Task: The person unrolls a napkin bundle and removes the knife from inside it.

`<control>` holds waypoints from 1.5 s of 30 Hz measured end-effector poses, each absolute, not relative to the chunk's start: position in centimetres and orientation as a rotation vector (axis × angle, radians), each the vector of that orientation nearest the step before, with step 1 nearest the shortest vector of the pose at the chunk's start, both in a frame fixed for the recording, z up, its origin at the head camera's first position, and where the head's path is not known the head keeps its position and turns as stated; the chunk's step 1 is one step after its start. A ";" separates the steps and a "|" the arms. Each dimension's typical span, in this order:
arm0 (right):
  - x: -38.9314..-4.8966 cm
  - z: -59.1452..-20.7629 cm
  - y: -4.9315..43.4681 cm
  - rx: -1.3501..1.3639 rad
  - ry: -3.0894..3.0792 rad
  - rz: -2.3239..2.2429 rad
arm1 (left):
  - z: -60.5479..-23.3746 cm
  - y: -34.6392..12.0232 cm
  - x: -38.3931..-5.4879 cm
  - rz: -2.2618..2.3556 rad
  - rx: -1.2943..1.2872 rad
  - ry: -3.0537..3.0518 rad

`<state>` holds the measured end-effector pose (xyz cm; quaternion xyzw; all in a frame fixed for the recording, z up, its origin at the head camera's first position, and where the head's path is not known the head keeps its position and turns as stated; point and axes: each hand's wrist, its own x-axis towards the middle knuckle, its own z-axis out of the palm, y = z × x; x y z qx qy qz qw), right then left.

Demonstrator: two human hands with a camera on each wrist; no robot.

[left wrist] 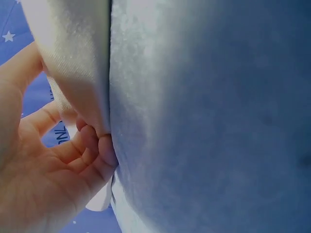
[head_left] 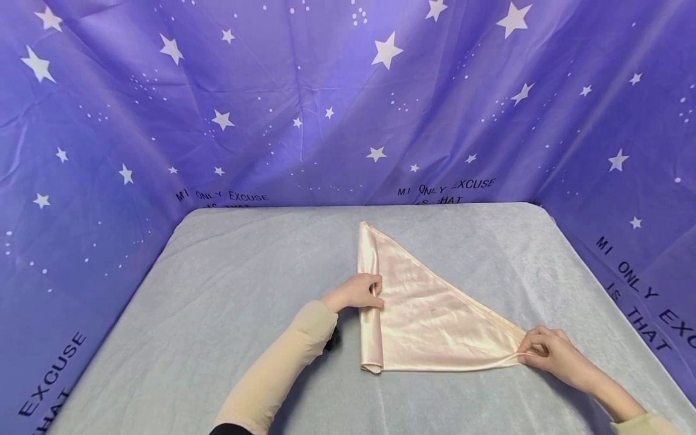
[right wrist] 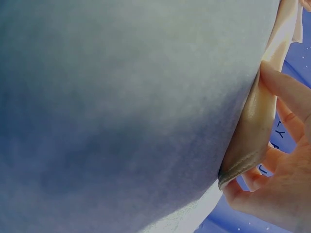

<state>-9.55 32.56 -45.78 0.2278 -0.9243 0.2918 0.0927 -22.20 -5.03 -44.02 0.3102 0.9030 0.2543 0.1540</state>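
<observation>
A pale pink satin scarf (head_left: 435,308) lies on the table in a triangle, its left side rolled into an upright-running band (head_left: 368,254). My left hand (head_left: 359,291) grips that rolled band around its middle, thumb and fingers curled over it. In the left wrist view the fingers (left wrist: 90,141) of this hand bend at the satin's edge. At the triangle's right tip my right hand (head_left: 557,355) pinches the gathered corner between thumb and fingers. The right wrist view shows the hemmed corner (right wrist: 245,165) of the scarf against that hand's fingers (right wrist: 277,80).
A grey velvety cover (head_left: 244,266) lies over the table, which has rounded far corners. Purple curtain cloth (head_left: 304,90) with white stars and printed words hangs behind it and along both sides. Beige sleeves (head_left: 277,368) cover the forearms.
</observation>
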 end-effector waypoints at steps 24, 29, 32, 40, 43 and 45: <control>-9.5 -46.0 32.7 0.665 -2.746 0.879 | -44.4 -8.0 -22.1 1.145 0.769 2.507; -9.6 -46.0 32.7 0.676 -2.725 0.873 | -44.4 -8.9 -22.0 1.236 0.761 2.451; -9.6 -46.0 32.7 0.688 -2.716 0.866 | -44.3 -9.4 -22.0 1.269 0.741 2.430; -9.6 -46.0 32.8 0.667 -2.746 0.871 | -44.7 -10.7 -21.9 1.348 0.695 2.388; -9.6 -45.9 32.8 0.668 -2.748 0.867 | -44.8 -11.2 -21.8 1.408 0.678 2.333; -9.7 -45.9 32.7 0.677 -2.743 0.866 | -44.8 -11.4 -21.6 1.448 0.672 2.291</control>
